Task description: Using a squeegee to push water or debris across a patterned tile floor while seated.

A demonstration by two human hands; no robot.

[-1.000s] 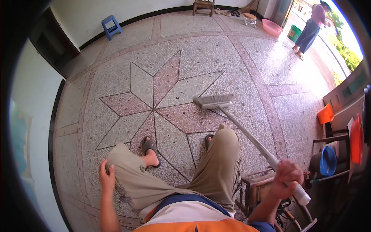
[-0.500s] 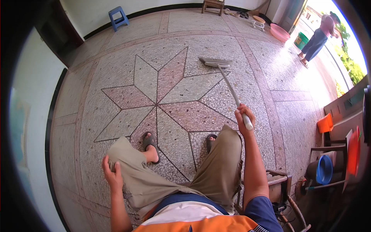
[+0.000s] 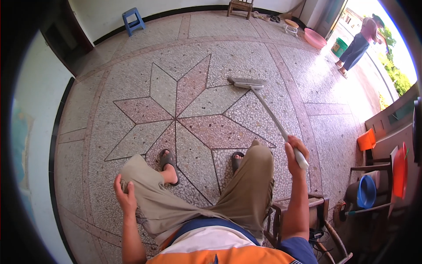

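My right hand (image 3: 295, 150) grips the white handle of a long broom (image 3: 269, 113). Its flat grey head (image 3: 247, 82) rests on the speckled floor well in front of me, at the edge of a pink and cream star pattern (image 3: 178, 121). My left hand (image 3: 126, 196) lies on my left thigh, fingers spread on the khaki trousers, holding nothing. Both my feet in dark sandals (image 3: 167, 159) stand on the star.
A wooden stool (image 3: 295, 210) stands by my right leg. At the right are an orange dustpan (image 3: 365, 140), a blue basin (image 3: 365, 192) and chairs. A blue stool (image 3: 133, 20), a pink basin (image 3: 315, 38) and a person (image 3: 357, 45) in the doorway are far ahead.
My right hand has pushed the broom forward, so its head slid away from my feet to the far side of the star. My left hand stayed on my thigh.
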